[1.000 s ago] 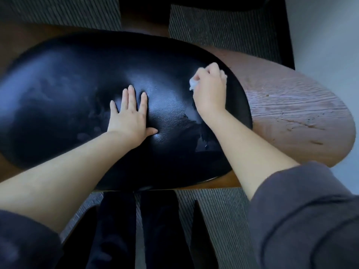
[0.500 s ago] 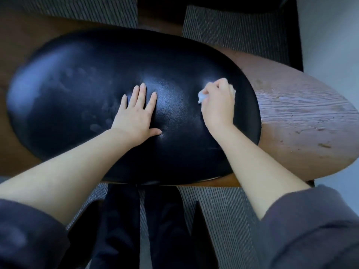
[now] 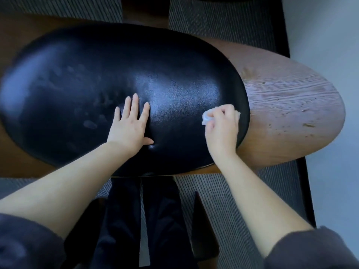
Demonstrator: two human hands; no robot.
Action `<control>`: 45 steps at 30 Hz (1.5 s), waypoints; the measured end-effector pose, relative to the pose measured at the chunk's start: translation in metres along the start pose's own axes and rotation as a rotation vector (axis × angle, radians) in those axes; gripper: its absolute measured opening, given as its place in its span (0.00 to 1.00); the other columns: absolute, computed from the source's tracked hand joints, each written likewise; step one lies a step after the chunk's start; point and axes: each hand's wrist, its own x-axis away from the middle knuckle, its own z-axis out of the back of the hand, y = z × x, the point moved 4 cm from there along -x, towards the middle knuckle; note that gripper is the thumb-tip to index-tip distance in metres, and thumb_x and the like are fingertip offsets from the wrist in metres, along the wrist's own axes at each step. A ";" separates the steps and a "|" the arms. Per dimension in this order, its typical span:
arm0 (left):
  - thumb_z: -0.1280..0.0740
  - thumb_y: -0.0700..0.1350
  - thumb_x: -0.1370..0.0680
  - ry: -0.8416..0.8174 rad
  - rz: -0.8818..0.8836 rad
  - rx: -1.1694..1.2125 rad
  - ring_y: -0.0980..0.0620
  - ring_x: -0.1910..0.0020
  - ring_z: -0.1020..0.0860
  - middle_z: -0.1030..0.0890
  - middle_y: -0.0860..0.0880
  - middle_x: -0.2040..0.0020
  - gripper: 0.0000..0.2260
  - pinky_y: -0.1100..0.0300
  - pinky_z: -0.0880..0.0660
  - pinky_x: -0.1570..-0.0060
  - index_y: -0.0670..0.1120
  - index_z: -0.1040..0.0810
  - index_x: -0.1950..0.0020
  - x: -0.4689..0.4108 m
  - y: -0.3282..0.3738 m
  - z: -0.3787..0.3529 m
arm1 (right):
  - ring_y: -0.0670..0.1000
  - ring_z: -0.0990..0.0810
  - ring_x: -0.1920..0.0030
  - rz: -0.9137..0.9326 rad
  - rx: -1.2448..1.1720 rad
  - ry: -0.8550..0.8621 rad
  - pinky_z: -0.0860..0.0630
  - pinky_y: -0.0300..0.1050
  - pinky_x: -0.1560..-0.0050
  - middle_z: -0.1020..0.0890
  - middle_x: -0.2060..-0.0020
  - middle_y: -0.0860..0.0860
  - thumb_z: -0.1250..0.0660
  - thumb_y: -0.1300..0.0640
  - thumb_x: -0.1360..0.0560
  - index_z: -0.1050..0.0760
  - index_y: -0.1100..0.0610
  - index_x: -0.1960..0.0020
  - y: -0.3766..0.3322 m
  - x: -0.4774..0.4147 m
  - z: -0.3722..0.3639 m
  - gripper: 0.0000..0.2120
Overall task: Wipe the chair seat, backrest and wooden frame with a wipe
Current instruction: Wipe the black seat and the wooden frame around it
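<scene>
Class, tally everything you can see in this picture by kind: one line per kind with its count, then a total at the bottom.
hands: 2 (left hand flat on the cushion, right hand gripping the wipe)
crumpled white wipe: 1
black oval leather seat cushion: 1
brown wooden chair frame: 1
grey striped rug: 1
Total: 6

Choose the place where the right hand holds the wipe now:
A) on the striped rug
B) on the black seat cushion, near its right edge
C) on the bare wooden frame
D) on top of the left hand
B: the right hand grips the white wipe against the black seat cushion just inside its right edge, not yet on the wooden frame.
</scene>
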 end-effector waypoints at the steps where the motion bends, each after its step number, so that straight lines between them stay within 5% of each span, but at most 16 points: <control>1: 0.36 0.66 0.26 -0.001 -0.007 0.004 0.40 0.22 0.61 0.64 0.39 0.22 0.49 0.43 0.51 0.25 0.46 0.62 0.21 0.001 -0.001 0.001 | 0.58 0.30 0.54 0.057 -0.011 -0.044 0.29 0.51 0.52 0.26 0.54 0.55 0.48 0.60 0.33 0.26 0.57 0.60 -0.006 0.022 -0.007 0.12; 4: 0.35 0.65 0.26 -0.025 -0.048 0.001 0.42 0.22 0.61 0.64 0.40 0.22 0.48 0.46 0.51 0.24 0.47 0.63 0.21 0.002 -0.006 0.006 | 0.56 0.30 0.53 0.167 -0.045 -0.140 0.28 0.46 0.58 0.26 0.54 0.52 0.46 0.62 0.30 0.26 0.56 0.59 -0.002 0.081 -0.005 0.09; 7: 0.36 0.63 0.24 -0.064 -0.084 -0.037 0.42 0.22 0.63 0.65 0.40 0.22 0.47 0.46 0.52 0.24 0.47 0.64 0.21 0.000 -0.011 0.008 | 0.57 0.29 0.52 0.066 -0.048 -0.106 0.31 0.41 0.54 0.26 0.52 0.53 0.42 0.68 0.30 0.24 0.58 0.57 0.021 0.072 0.014 0.11; 14: 0.38 0.66 0.25 -0.031 -0.117 -0.087 0.42 0.22 0.63 0.66 0.38 0.23 0.47 0.43 0.53 0.25 0.46 0.65 0.21 -0.002 -0.011 0.003 | 0.60 0.28 0.50 -0.187 -0.031 0.056 0.29 0.55 0.45 0.26 0.49 0.57 0.40 0.69 0.31 0.24 0.58 0.53 0.010 0.002 0.012 0.11; 18: 0.38 0.67 0.25 -0.016 -0.166 -0.071 0.43 0.22 0.62 0.65 0.40 0.22 0.47 0.42 0.52 0.25 0.47 0.63 0.21 -0.003 -0.019 0.008 | 0.58 0.28 0.51 0.095 -0.029 -0.211 0.28 0.45 0.57 0.26 0.52 0.52 0.44 0.62 0.30 0.23 0.55 0.54 -0.039 0.054 -0.021 0.12; 21: 0.38 0.68 0.26 -0.009 -0.170 -0.091 0.42 0.22 0.64 0.66 0.42 0.22 0.47 0.35 0.52 0.27 0.50 0.64 0.21 -0.009 -0.035 0.014 | 0.58 0.27 0.51 0.113 0.026 -0.234 0.24 0.49 0.58 0.24 0.51 0.52 0.41 0.64 0.29 0.22 0.54 0.50 -0.027 0.047 -0.014 0.13; 26: 0.39 0.77 0.36 0.005 0.069 -0.063 0.37 0.24 0.66 0.67 0.42 0.23 0.55 0.25 0.53 0.34 0.54 0.66 0.22 -0.041 -0.079 0.038 | 0.58 0.28 0.47 -0.151 0.186 -0.037 0.26 0.55 0.54 0.25 0.46 0.54 0.36 0.65 0.28 0.23 0.56 0.47 -0.015 -0.045 0.000 0.12; 32: 0.37 0.77 0.37 0.005 0.202 0.001 0.37 0.24 0.66 0.68 0.41 0.23 0.56 0.23 0.52 0.35 0.56 0.65 0.22 -0.075 -0.118 0.065 | 0.57 0.28 0.46 -0.427 0.051 0.125 0.29 0.53 0.46 0.27 0.42 0.54 0.36 0.65 0.27 0.23 0.56 0.45 -0.061 -0.107 -0.037 0.12; 37: 0.38 0.77 0.36 -0.025 0.198 -0.032 0.37 0.24 0.65 0.68 0.40 0.23 0.55 0.23 0.49 0.35 0.56 0.66 0.23 -0.079 -0.122 0.065 | 0.56 0.30 0.45 -0.116 -0.047 -0.064 0.31 0.51 0.42 0.28 0.43 0.52 0.37 0.62 0.25 0.23 0.55 0.44 -0.140 -0.141 -0.081 0.11; 40: 0.40 0.78 0.35 -0.018 0.180 -0.040 0.36 0.24 0.65 0.67 0.39 0.23 0.54 0.24 0.47 0.36 0.56 0.66 0.22 -0.077 -0.122 0.064 | 0.56 0.30 0.46 0.179 0.117 -0.227 0.27 0.52 0.53 0.29 0.44 0.52 0.38 0.62 0.25 0.24 0.55 0.42 -0.133 -0.146 -0.072 0.12; 42: 0.40 0.77 0.34 -0.006 0.158 -0.042 0.37 0.23 0.64 0.66 0.40 0.23 0.53 0.25 0.46 0.35 0.56 0.65 0.22 -0.077 -0.124 0.065 | 0.57 0.30 0.46 0.189 0.225 -0.209 0.27 0.51 0.59 0.28 0.44 0.53 0.38 0.63 0.26 0.25 0.54 0.42 -0.101 -0.156 -0.056 0.14; 45: 0.40 0.74 0.31 0.074 0.096 -0.049 0.40 0.22 0.59 0.61 0.42 0.21 0.48 0.29 0.43 0.34 0.55 0.59 0.21 -0.072 -0.135 0.067 | 0.56 0.31 0.46 -0.067 0.164 -0.047 0.32 0.48 0.58 0.29 0.45 0.54 0.39 0.66 0.27 0.24 0.55 0.42 -0.070 -0.171 -0.040 0.16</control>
